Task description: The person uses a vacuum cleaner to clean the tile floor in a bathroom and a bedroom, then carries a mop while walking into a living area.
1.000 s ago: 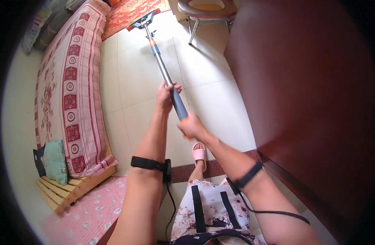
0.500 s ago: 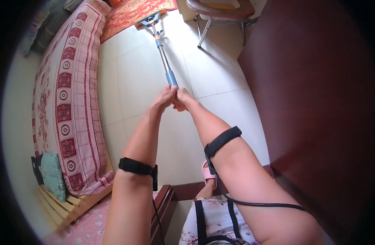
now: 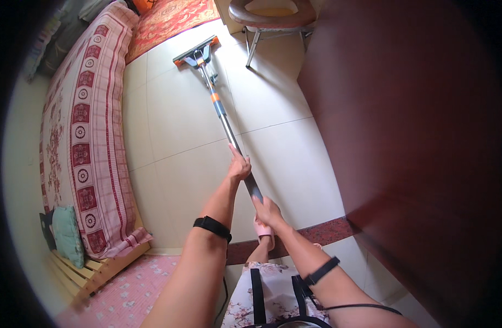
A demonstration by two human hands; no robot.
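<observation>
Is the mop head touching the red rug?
No, a strip of pale floor shows between the mop head and the red rug.

A mint-green cushion rested on the slatted wooden bed beside a floral pink-and-red bedspread; a metal-legged chair stood near a red patterned rug

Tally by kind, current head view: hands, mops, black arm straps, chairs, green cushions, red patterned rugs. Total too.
Hands: 2 (left hand, right hand)
Mop: 1
Black arm straps: 2 (left arm strap, right arm strap)
Chair: 1
Green cushion: 1
Red patterned rug: 1
Total: 8
</observation>
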